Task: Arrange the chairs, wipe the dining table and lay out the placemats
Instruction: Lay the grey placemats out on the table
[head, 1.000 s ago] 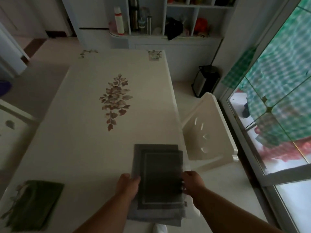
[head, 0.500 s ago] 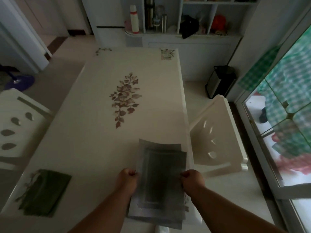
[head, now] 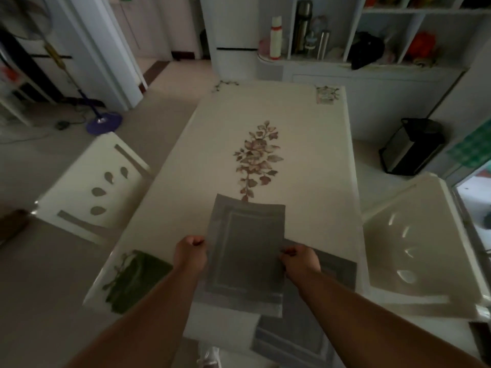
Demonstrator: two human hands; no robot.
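Both hands hold one grey placemat [head: 247,251] by its long sides, above the near end of the worktop [head: 305,160]. The left hand [head: 190,254] is curled shut on the mat's left edge, thumb on top. The right hand [head: 301,262] pinches the right edge, fingertips [head: 287,252] on the mat's upper face. The mat runs lengthwise along the worktop; its far edge reaches the foot of the leaf print [head: 256,158] at the worktop's middle, and its near edge hangs toward the near worktop edge. Whether the far end touches the surface I cannot tell.

A second grey placemat [head: 334,269] lies under the right forearm at the near right corner, partly covered by the held mat and overhanging the near edge. A green cloth [head: 135,280] lies crumpled at the near left corner, well apart from the mats.

A white chair [head: 95,187] with leaf-shaped cutouts stands against the left edge, its back tilted away from the worktop. Another white chair [head: 417,248] stands by the right edge, close to the near corner, angled outward. At the far right corner sits a small floral printed patch [head: 325,94]. Beyond the far edge stands a white shelf unit [head: 372,73] with bottles on it, and a black bin [head: 411,146] sits on the floor beyond the right edge.
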